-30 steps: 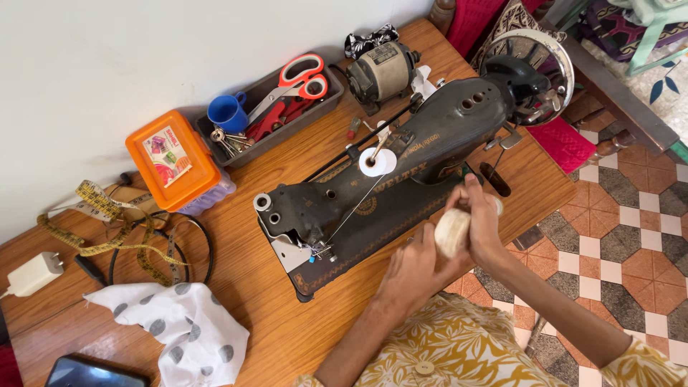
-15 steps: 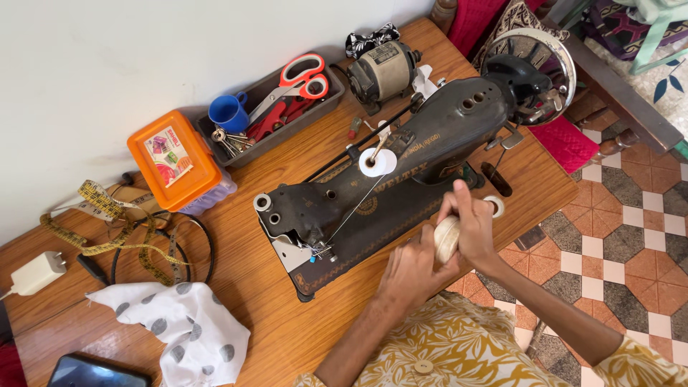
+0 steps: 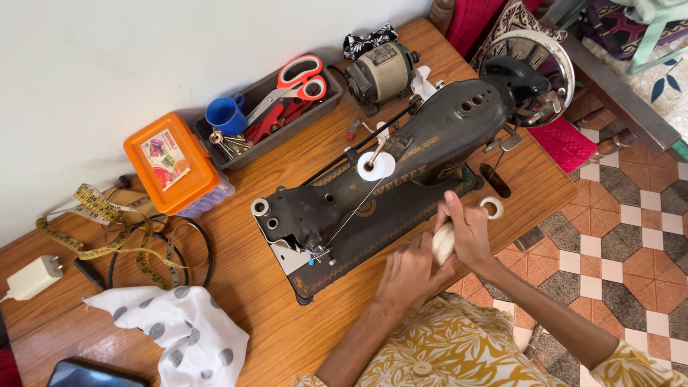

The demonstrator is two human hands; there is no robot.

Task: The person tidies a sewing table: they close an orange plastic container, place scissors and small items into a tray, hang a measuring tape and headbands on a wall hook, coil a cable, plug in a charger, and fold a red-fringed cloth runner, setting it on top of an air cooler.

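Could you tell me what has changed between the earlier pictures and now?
The right hand has closed further over the cream thread ball, uncovering the small white ring on the table. The left hand still holds the ball. The sewing machine stayed put.

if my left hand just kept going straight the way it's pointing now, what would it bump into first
The left hand points up and away toward the machine, already touching the cream thread spool it shares with the right hand. Past that, it would probably meet the black sewing machine bed first, though depth is hard to judge.

Black sewing machine point(image 3: 387, 186); cream thread ball point(image 3: 442, 242); orange box point(image 3: 170, 163); white grey-dotted cloth point(image 3: 179, 330); red-handled scissors point(image 3: 290, 84).
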